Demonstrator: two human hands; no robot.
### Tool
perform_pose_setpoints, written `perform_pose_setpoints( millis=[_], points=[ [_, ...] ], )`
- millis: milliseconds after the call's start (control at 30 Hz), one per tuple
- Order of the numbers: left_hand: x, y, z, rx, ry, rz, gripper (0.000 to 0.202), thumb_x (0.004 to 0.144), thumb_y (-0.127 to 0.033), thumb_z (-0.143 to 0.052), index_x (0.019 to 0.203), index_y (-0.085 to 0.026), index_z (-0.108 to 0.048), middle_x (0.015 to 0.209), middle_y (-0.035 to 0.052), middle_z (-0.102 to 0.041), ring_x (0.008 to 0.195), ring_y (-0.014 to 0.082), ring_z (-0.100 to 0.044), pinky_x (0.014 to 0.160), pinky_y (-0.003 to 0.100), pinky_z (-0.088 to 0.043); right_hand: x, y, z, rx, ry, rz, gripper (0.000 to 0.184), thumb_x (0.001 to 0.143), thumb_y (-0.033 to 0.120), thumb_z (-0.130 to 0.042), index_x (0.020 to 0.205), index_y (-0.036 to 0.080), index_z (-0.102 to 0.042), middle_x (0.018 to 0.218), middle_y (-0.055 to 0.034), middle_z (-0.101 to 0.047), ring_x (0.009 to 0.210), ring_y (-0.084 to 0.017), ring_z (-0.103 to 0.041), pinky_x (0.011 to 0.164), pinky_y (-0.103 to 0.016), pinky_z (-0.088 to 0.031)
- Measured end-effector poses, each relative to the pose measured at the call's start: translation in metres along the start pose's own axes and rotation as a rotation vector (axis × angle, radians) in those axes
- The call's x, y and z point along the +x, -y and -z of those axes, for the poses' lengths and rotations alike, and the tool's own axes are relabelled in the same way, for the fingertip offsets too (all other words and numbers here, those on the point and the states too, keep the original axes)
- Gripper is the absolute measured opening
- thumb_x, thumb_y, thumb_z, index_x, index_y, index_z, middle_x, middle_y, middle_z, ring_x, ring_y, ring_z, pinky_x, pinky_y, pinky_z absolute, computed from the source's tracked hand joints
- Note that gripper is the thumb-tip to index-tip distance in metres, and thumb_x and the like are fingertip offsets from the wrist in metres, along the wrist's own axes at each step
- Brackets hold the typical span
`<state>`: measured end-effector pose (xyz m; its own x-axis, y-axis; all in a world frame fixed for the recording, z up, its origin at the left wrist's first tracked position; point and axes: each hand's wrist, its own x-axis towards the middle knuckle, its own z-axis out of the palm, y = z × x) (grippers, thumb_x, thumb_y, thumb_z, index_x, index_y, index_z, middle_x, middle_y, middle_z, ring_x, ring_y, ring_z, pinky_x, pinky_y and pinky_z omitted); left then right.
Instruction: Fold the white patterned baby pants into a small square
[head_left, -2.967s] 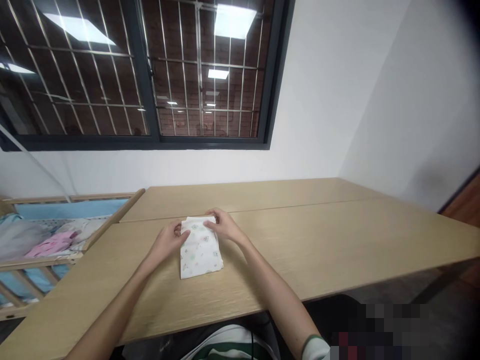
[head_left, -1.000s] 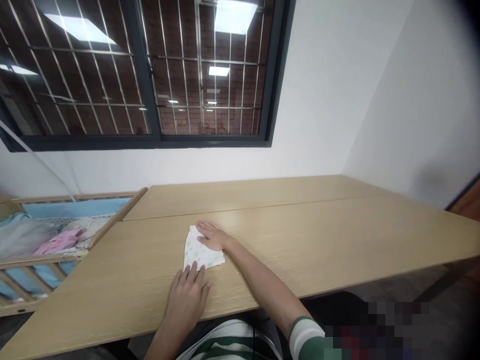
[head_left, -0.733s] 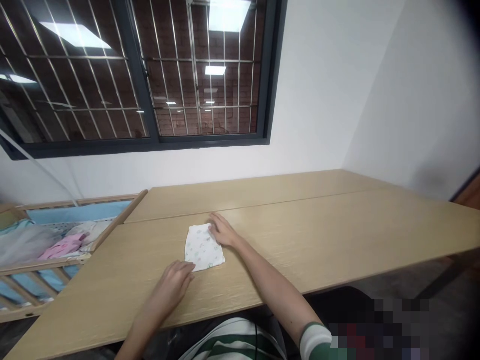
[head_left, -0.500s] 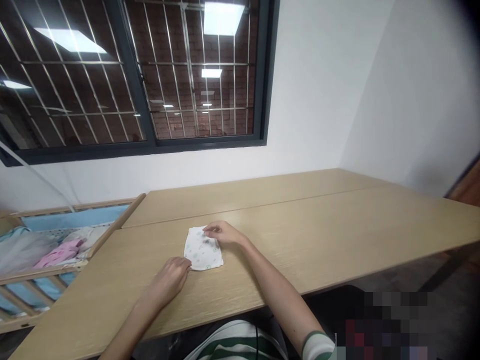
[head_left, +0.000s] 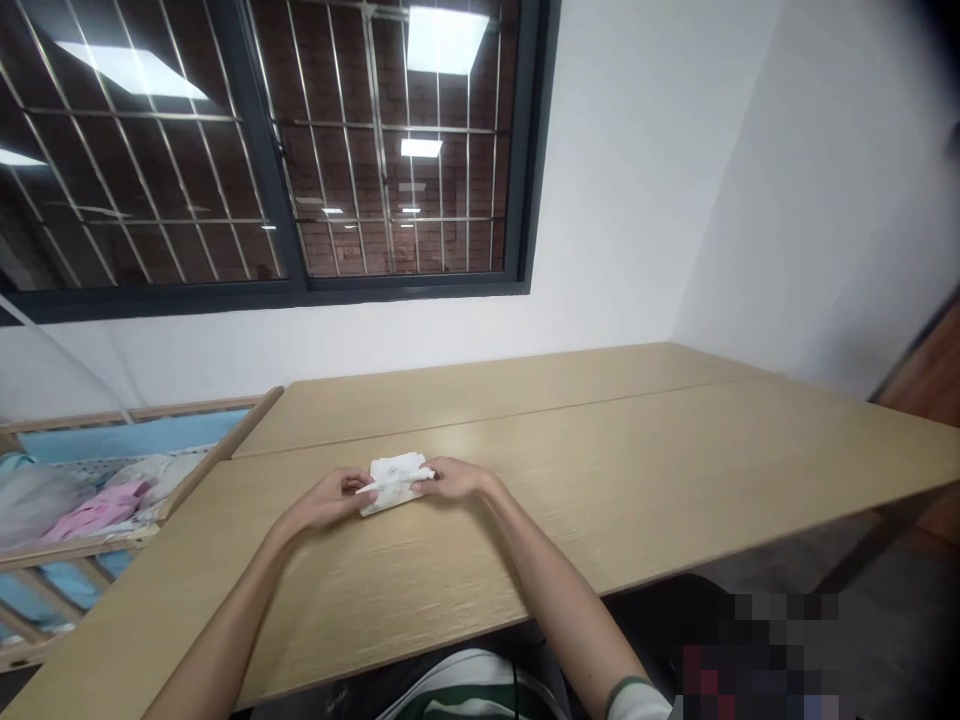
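Folded printed cloth, long axis left to right above wooden table, pinched at opposite ends between half-closed left hand and right hand.

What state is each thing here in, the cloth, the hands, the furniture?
Printed white cloth: folded small, one edge pinched between both hands.
Left hand: fingers holding the cloth's left end.
Right hand: fingers holding the cloth's right end.
Wooden table: bearing the cloth.
Wooden crib: beside the table, with blue padding inside.
Pink garment: lying crumpled in the crib.
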<state>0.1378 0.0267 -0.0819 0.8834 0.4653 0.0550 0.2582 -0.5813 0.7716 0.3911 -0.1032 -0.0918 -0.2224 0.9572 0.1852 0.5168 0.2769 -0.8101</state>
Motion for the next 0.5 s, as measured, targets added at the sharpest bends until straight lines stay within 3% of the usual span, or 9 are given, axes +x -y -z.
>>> perform_pose_setpoints(
  millis=[67, 133, 367, 500],
  points=[
    [-0.003, 0.002, 0.002, -0.091, 0.075, 0.003, 0.047, 0.076, -0.056, -0.071, 0.106, -0.019, -0.072, 0.108, 0.0063, -0.073, 0.097, 0.0263, -0.067, 0.080, 0.029, -0.051, 0.002, 0.000, 0.000, 0.047, -0.039, -0.016, 0.034, 0.088, 0.042, -0.065, 0.111, 0.018, -0.073, 0.113, -0.0054, -0.073, 0.101, -0.024, -0.066, 0.088, -0.033, -0.052],
    [-0.004, 0.004, 0.000, -0.137, 0.079, -0.014, 0.048, 0.076, -0.056, -0.072, 0.106, -0.019, -0.073, 0.111, 0.0067, -0.073, 0.099, 0.0268, -0.066, 0.084, 0.031, -0.051, 0.004, -0.003, -0.002, 0.060, -0.097, -0.061, 0.038, 0.089, 0.044, -0.062, 0.114, 0.016, -0.071, 0.114, -0.0066, -0.072, 0.100, -0.023, -0.066, 0.087, -0.034, -0.052],
    [0.016, 0.020, -0.021, 0.027, -0.259, 0.098, 0.047, 0.082, -0.062, -0.057, 0.077, -0.016, -0.067, 0.072, 0.0035, -0.068, 0.067, 0.0205, -0.061, 0.059, 0.027, -0.042, 0.016, -0.025, -0.023, -0.070, -0.437, -0.188, 0.035, 0.091, 0.042, -0.058, 0.113, 0.015, -0.060, 0.104, -0.0096, -0.069, 0.090, -0.021, -0.063, 0.081, -0.033, -0.051],
    [0.024, 0.032, -0.029, 0.121, -0.375, 0.168, 0.037, 0.081, -0.054, -0.060, 0.075, -0.017, -0.064, 0.070, 0.0033, -0.067, 0.065, 0.0198, -0.061, 0.058, 0.026, -0.039, 0.021, -0.037, -0.034, -0.161, -0.635, -0.284, 0.046, 0.085, 0.039, -0.064, 0.122, 0.015, -0.050, 0.116, -0.0123, -0.060, 0.101, -0.022, -0.059, 0.091, -0.035, -0.049]
  ],
)
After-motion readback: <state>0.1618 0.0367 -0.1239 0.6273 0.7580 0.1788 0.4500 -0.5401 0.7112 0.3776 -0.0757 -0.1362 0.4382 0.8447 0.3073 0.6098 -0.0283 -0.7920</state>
